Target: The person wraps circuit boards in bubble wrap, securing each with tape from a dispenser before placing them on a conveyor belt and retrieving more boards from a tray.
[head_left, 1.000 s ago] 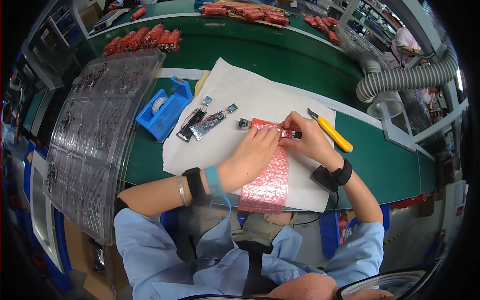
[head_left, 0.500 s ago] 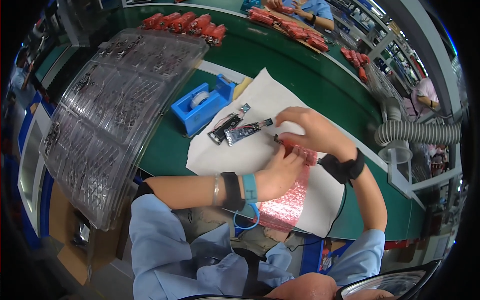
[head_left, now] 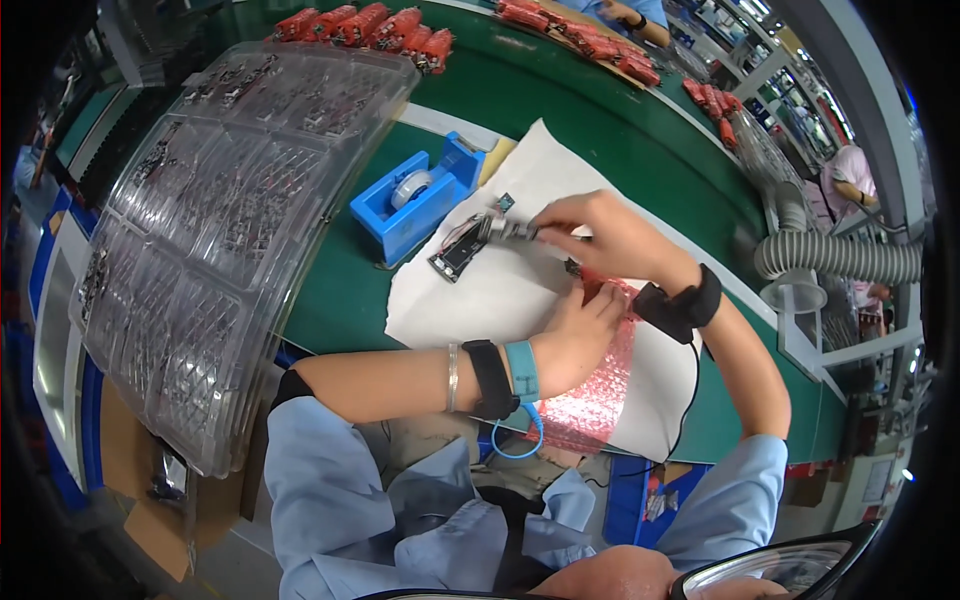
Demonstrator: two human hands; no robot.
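My left hand (head_left: 572,342) is closed over one end of a sheet of pink bubble wrap (head_left: 590,405), holding it folded on the white sheet (head_left: 440,305). A small dark end of something (head_left: 573,268) pokes out of the wrap by its fingertips; the rest is hidden. My right hand (head_left: 615,238) pinches one end of a small circuit board (head_left: 512,231), which is blurred by motion. Just beside that board, another dark circuit board (head_left: 457,255) with thin wires and a small connector piece (head_left: 505,203) lies on the white sheet.
A blue tape dispenser (head_left: 385,225) stands left of the white sheet. Clear plastic trays (head_left: 225,215) of small parts fill the left side. Several red-wrapped bundles (head_left: 385,30) lie along the far side of the green table (head_left: 500,85). A grey flexible duct (head_left: 840,258) is at right.
My right hand has moved left from above the wrap and taken hold of one circuit board, which is shifting. My left hand stays on the bubble wrap. The whole view has shifted slightly.
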